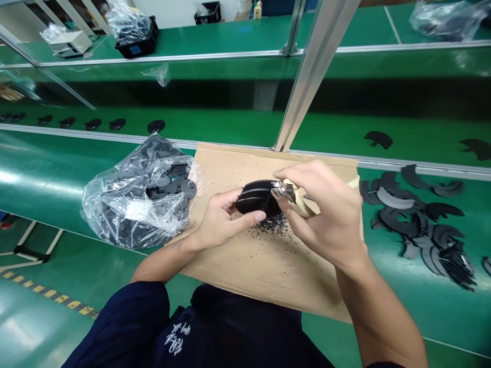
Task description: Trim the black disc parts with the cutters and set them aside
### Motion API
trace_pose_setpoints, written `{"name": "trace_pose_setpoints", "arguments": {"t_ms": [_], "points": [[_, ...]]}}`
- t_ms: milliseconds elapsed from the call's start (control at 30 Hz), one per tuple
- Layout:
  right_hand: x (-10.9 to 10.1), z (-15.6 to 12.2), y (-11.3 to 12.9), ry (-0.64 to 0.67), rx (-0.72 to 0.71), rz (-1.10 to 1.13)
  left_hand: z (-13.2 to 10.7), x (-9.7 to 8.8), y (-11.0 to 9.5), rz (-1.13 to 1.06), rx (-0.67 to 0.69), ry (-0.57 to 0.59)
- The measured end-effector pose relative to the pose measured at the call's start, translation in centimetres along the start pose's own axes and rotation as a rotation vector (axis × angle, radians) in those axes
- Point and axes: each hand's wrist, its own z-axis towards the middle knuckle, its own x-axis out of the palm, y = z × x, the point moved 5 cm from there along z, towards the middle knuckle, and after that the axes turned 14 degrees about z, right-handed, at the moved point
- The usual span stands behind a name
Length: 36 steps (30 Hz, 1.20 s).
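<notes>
My left hand (226, 219) is closed round the edge of a black round plastic part (255, 197), thumb in front and fingers behind. In my right hand (326, 209) is a pair of cutting pliers (284, 189) with pale yellowish grips. Their metal jaws meet the part's right edge; whether the blades are closed cannot be made out. Under the part, small black bits (274, 227) lie scattered on a sheet of brown cardboard (238, 271). My right palm hides much of the grips.
Left of the cardboard sits a clear plastic bag (134, 209) of black flat parts. At right lies a pile of curved black pieces (422, 225). A metal post (314, 71) rises behind my hands. Beyond the rail, a green belt (215, 122) carries several black parts.
</notes>
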Motion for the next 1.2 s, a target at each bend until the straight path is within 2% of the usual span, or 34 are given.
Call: {"name": "trace_pose_setpoints", "arguments": {"t_ms": [100,200,300,600,900,1000,1133,1200], "points": [[-0.6,-0.3,-0.3,-0.043,-0.02,-0.063,0.1,-0.2,-0.4,0.112,0.067,-0.063],[-0.6,-0.5,-0.9,0.007,0.052,0.017,0.0,-0.2,-0.6,0.178,0.085,-0.076],[-0.6,-0.6,-1.2,0.001,0.089,0.062,0.0,-0.1,-0.4,0.209,0.071,-0.092],[-0.3,-1.1,-0.3,0.008,-0.041,0.086,0.1,-0.2,-0.4,0.167,0.053,-0.1],[-0.2,-1.5,-0.5,-0.005,-0.044,0.139,0.0,-0.6,-1.6,0.317,0.232,-0.158],[-0.4,-1.5,-0.7,0.0,-0.018,0.152,0.0,-0.9,-1.8,0.344,0.284,-0.142],[-0.3,-1.4,-1.5,0.003,0.07,0.223,-0.1,-0.5,-2.0,0.348,0.364,-0.038],[-0.2,-1.3,-1.6,0.008,0.082,0.222,-0.1,-0.4,-2.1,0.365,0.369,-0.033]]}}
